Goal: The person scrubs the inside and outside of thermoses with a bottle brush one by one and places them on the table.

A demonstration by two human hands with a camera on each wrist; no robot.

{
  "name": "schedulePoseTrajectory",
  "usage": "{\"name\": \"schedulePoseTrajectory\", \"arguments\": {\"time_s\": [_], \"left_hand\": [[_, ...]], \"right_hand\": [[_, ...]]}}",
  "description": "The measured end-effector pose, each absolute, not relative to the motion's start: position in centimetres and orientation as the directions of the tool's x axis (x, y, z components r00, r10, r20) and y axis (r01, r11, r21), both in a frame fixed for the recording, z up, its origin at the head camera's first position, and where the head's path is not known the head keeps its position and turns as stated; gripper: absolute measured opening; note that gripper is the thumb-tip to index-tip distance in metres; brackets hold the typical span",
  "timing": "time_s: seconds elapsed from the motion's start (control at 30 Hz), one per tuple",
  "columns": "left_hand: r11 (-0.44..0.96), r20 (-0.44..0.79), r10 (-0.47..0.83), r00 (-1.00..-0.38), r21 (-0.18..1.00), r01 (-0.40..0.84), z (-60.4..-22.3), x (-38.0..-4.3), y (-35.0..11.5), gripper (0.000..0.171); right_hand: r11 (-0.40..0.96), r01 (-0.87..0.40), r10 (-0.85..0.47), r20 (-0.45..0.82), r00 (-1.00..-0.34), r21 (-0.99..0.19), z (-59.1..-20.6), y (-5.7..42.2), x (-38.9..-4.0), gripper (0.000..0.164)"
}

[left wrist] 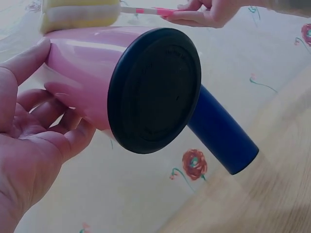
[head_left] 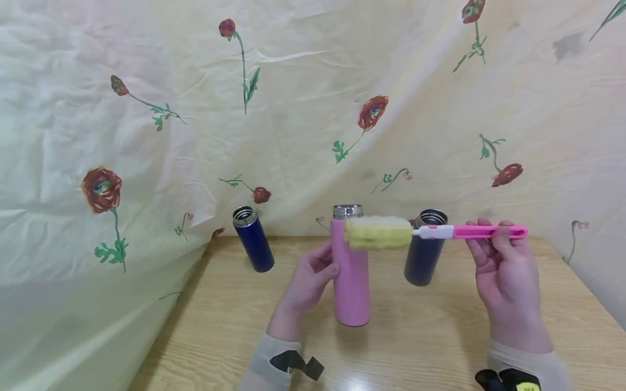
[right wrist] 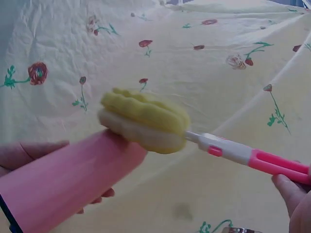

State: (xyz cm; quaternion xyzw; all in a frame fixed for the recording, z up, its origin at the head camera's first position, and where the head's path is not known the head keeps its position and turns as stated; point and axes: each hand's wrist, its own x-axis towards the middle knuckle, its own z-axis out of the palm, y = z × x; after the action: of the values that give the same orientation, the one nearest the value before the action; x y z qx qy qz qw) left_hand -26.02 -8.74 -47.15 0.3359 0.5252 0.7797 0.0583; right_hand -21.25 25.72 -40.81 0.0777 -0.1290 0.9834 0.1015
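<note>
My left hand [head_left: 309, 279] grips a pink bottle [head_left: 353, 288] round its side, lifted off the table and upright in the head view. Its steel mouth [head_left: 348, 211] has no lid on it, and its dark base [left wrist: 154, 91] faces the left wrist camera. In my right hand [head_left: 508, 271] is a bottle brush, held by its pink and white handle [head_left: 481, 232] between thumb and fingers. The brush lies level, and its yellow and white sponge head [head_left: 379, 233] overlaps the upper part of the bottle. In the right wrist view the sponge [right wrist: 146, 119] is right at the bottle's upper end.
Two dark blue bottles without lids stand on the wooden table [head_left: 220, 336]: one at the back left [head_left: 255, 244], the other at the back right [head_left: 424, 255], partly behind the brush. A cream cloth [head_left: 303, 125] with red flowers hangs behind and to the sides.
</note>
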Motion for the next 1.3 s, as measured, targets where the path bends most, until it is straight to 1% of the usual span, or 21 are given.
{"name": "schedulePoseTrajectory", "arguments": {"time_s": [0.07,0.17,0.3,0.37,0.43,0.5,0.63,0.77,0.87,1.0,1.17,1.23,1.3], "left_hand": [[-0.431,0.464,0.453,-0.761,0.861,0.269,-47.2,-26.0,-8.7,0.074],[-0.408,0.462,0.473,-0.75,0.869,0.278,-47.4,-26.1,-8.7,0.078],[-0.385,0.457,0.486,-0.745,0.877,0.287,-47.3,-26.1,-8.7,0.079],[-0.376,0.448,0.481,-0.754,0.882,0.284,-47.2,-26.0,-8.7,0.079],[-0.354,0.422,0.47,-0.775,0.895,0.272,-47.1,-25.9,-8.5,0.079],[-0.316,0.38,0.447,-0.81,0.914,0.254,-46.9,-25.8,-8.4,0.079],[-0.263,0.293,0.4,-0.868,0.944,0.198,-46.5,-25.7,-8.0,0.076],[-0.269,0.259,0.37,-0.892,0.949,0.165,-46.2,-25.7,-7.7,0.07],[-0.261,0.259,0.355,-0.898,0.95,0.171,-46.1,-25.7,-7.7,0.066],[-0.24,0.268,0.332,-0.904,0.951,0.193,-46.2,-25.8,-7.8,0.063],[-0.249,0.276,0.308,-0.91,0.947,0.203,-46.1,-25.8,-8.2,0.066],[-0.266,0.278,0.304,-0.911,0.943,0.198,-46.1,-25.8,-8.3,0.066],[-0.286,0.272,0.301,-0.914,0.94,0.186,-46.2,-25.8,-8.3,0.066]], "right_hand": [[-0.957,-0.236,0.204,0.186,-0.961,-0.169,-40.8,25.5,-21.2,0.007],[-0.959,-0.259,0.235,0.178,-0.955,-0.12,-40.7,25.2,-21.2,0.007],[-0.95,-0.288,0.268,0.155,-0.951,-0.12,-40.5,25.0,-21.1,0.008],[-0.943,-0.307,0.288,0.151,-0.946,-0.128,-40.4,24.7,-21.1,0.007],[-0.932,-0.331,0.31,0.148,-0.939,-0.146,-40.3,24.3,-21.1,0.007],[-0.918,-0.361,0.338,0.151,-0.929,-0.163,-40.3,23.8,-21.3,0.008],[-0.891,-0.411,0.388,0.148,-0.91,-0.192,-40.1,23.1,-21.5,0.014],[-0.878,-0.433,0.411,0.143,-0.901,-0.203,-40.0,23.1,-21.5,0.02],[-0.88,-0.429,0.408,0.141,-0.902,-0.203,-40.0,23.2,-21.5,0.021],[-0.893,-0.407,0.384,0.146,-0.912,-0.195,-40.1,23.5,-21.5,0.015],[-0.925,-0.325,0.299,0.151,-0.942,-0.195,-40.4,24.0,-21.5,0.005],[-0.931,-0.288,0.258,0.156,-0.954,-0.224,-40.5,24.2,-21.4,0.006],[-0.925,-0.257,0.22,0.158,-0.963,-0.279,-40.6,24.4,-21.4,0.007]]}}
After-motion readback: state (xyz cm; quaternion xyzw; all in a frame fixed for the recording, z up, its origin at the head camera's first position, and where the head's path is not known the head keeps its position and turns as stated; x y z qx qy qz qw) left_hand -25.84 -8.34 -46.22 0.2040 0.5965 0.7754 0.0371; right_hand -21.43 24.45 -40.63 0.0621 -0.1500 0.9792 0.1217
